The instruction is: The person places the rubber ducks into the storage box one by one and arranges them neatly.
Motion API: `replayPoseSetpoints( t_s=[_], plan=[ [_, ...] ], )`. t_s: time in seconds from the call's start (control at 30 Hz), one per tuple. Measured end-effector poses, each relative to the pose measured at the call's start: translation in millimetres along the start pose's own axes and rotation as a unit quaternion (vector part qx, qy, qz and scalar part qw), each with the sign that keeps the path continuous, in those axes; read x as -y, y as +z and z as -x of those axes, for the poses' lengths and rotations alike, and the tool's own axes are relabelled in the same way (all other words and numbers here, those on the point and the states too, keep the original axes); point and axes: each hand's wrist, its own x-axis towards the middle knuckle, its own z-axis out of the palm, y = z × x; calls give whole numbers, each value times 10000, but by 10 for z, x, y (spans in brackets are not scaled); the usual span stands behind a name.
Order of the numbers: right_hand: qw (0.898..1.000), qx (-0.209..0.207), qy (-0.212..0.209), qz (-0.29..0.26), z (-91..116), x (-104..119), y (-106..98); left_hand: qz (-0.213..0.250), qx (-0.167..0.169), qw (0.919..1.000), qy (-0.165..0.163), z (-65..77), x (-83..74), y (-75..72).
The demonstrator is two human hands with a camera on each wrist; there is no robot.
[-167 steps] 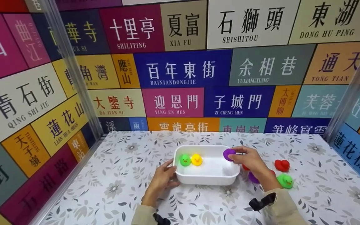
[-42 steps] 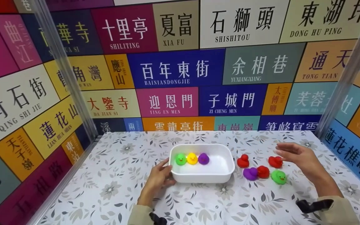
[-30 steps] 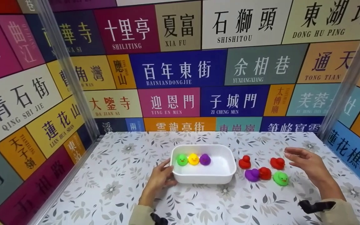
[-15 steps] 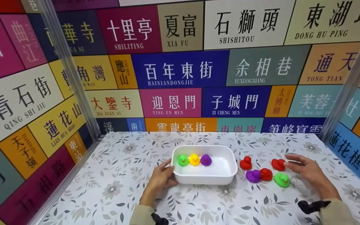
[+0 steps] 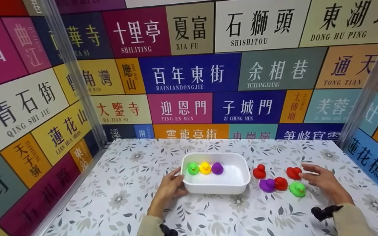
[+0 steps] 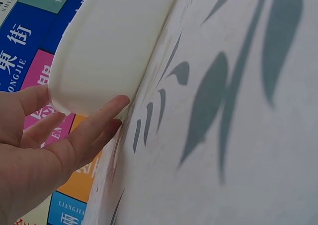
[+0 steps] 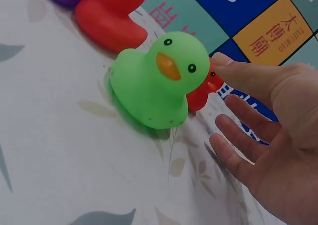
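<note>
A white rectangular tub (image 5: 217, 188) holds a green duck (image 5: 193, 168), a yellow duck (image 5: 205, 168) and a purple duck (image 5: 217, 168) in a row toward its left. My left hand (image 5: 171, 186) rests against the tub's left end, thumb at the rim and fingers low along the wall (image 6: 109, 51). My right hand (image 5: 323, 180) stands at the right of the loose ducks, fingers spread apart and holding nothing. Its fingertips are right beside the rear red duck (image 5: 294, 173). In the right wrist view, a loose green duck (image 7: 159, 81) partly hides that red duck (image 7: 201, 93).
Between tub and right hand lie another red duck (image 5: 259, 171), a purple duck (image 5: 267, 185) against a third red duck (image 5: 281, 183), and the green duck (image 5: 297, 189). Sign-printed walls (image 5: 189, 73) border the flower-patterned table (image 5: 120, 200).
The purple duck my right hand held over the tub now sits inside it. That hand moved right, then lowered beside the rear red duck. My left hand stays at the tub.
</note>
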Motion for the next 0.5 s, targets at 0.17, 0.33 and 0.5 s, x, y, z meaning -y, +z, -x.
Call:
replayPoseSetpoints(
  t_s=[0.17,0.33,0.5],
  plan=[
    [9993,84,286,-207,-46,-19,14,38,25,10000,51,-2,8,1],
    [9978,140,613,-224,-70,-6,34,-42,-15,10000,-72,0,10,6],
    [9993,174,320,-50,-74,-17,75,29,-8,10000,0,5,12,13]
  ],
)
